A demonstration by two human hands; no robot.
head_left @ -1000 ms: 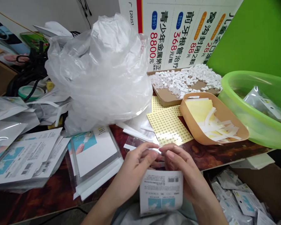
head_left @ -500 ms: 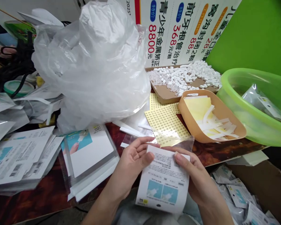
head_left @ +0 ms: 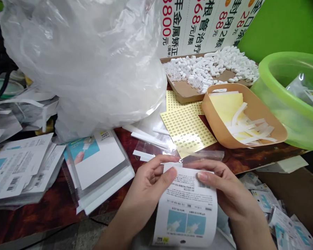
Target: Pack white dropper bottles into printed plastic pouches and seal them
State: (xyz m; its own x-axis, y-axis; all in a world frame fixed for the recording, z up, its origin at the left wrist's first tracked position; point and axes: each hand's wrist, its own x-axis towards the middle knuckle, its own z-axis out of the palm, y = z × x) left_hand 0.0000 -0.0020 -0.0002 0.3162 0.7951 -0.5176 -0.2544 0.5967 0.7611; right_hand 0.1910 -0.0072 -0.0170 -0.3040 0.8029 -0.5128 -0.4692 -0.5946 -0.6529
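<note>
A white printed card point(head_left: 185, 205) with two blue pictures hangs between my hands, slightly curved, in the lower middle. My left hand point(head_left: 155, 180) pinches its upper left corner, thumb in front and fingers behind. At the upper right edge, my right hand point(head_left: 220, 184) grips the same card with the thumb on its face. Clear film point(head_left: 206, 155) lies just beyond the fingertips; whether it is joined to the card I cannot tell. Past it is a yellow dotted sticker sheet point(head_left: 189, 130). Left of my hands are bagged cards point(head_left: 101, 166).
A large plastic bag point(head_left: 86, 62) fills the upper left. Behind are a cardboard tray point(head_left: 184, 92) of small white pieces, an orange bin point(head_left: 211, 121) with paper strips and a green basin point(head_left: 266, 83). Packed bags point(head_left: 289, 218) lie in a box at lower right; printed cards point(head_left: 23, 166) at left.
The view has shifted down and closer to the table. Both hands still hold the card, which hangs slightly more curved and has shifted a little to the right.
</note>
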